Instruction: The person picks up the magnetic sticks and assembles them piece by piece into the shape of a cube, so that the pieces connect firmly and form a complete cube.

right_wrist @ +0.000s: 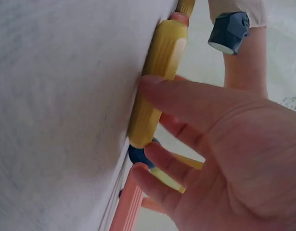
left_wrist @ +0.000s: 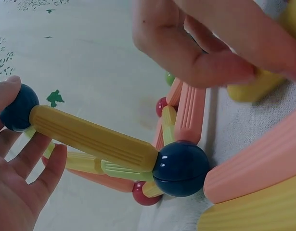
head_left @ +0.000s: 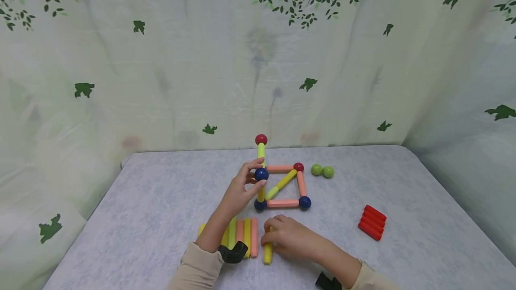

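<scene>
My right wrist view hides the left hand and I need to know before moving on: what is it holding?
Observer: The left hand pinches a blue ball at one end of a yellow stick.
Operator: Does anything lead off that ball on its far side?
Observer: Yes, the head view shows a light green stick between it and a red ball.
Operator: Any loose balls that I can't see?
Observer: Two green balls lie on the table, to the right of the stick-and-ball frame.
</scene>
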### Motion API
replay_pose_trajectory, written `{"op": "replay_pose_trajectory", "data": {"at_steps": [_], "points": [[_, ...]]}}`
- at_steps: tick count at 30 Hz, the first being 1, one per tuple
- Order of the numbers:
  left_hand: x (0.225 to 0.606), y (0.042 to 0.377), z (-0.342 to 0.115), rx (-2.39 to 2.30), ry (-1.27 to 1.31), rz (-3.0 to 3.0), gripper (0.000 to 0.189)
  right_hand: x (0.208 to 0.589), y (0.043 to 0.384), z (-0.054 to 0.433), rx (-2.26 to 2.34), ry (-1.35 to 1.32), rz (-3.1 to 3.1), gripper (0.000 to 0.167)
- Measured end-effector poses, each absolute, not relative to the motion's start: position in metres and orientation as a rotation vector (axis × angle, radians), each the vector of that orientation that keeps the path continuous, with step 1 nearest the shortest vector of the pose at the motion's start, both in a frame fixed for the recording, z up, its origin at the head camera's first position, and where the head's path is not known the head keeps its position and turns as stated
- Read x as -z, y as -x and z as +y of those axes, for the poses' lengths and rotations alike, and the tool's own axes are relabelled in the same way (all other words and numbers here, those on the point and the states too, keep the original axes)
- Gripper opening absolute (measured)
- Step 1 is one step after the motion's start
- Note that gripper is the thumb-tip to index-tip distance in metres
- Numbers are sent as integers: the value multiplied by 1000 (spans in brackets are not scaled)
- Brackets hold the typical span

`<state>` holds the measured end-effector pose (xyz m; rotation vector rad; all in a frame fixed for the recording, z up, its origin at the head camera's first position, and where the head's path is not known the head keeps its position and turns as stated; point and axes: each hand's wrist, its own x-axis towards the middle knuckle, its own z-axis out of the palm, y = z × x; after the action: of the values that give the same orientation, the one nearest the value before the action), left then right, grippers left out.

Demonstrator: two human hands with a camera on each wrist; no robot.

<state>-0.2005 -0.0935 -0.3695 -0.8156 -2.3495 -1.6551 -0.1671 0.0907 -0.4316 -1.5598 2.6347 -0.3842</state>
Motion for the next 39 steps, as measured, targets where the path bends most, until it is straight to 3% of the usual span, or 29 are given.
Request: {"op": "replay_pose_trajectory", "data": {"at_steps": [6,13,26,36,39], "points": [[367,200,-93,1661,800,-2370,37,423,173,99,441,1346,2626,17],[367,199,-93,1665,802,-2378,38,392,184,119,842,1037,2674,25],[375,205,-93,1661,835,-2355,38,364,209,126,1081,912,3034,32],[394,222,-90,1467,840,-2362,49,362,213,123,1153,972,2993,29],[394,224,-85,1413,867,-2342,43,363,214,123,1192,1016,2983,29]]}}
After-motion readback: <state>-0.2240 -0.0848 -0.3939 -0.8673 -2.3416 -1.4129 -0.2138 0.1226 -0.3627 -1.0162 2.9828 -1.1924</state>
